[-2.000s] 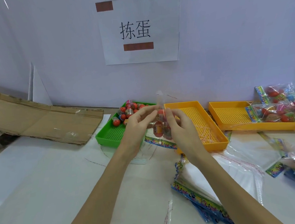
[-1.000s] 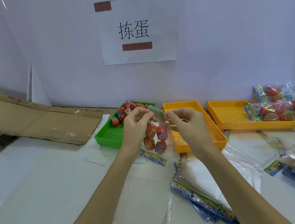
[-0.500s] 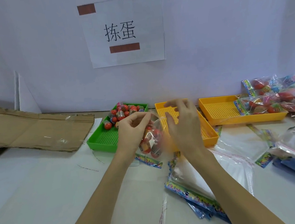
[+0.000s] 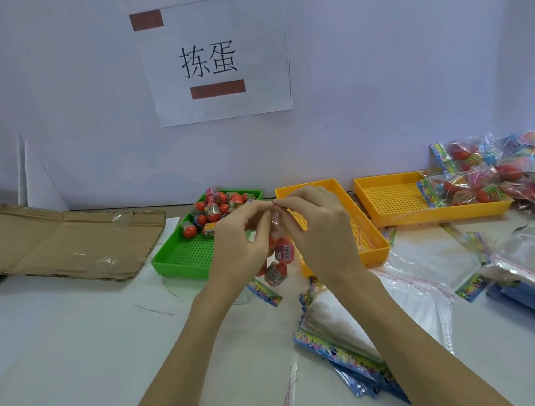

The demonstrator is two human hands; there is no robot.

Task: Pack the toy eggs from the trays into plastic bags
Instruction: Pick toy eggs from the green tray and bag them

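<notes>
Above the table (image 4: 77, 330), left hand (image 4: 242, 240) and right hand (image 4: 319, 230) pinch the bag (image 4: 278, 259) mouth, eggs (image 4: 284, 252) inside. Sealing step, apparently; next: press the flap flat.

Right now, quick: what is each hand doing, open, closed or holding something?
Left hand: closed, pinching the top of the clear bag of toy eggs.
Right hand: closed, pinching the same bag's top edge.
</notes>
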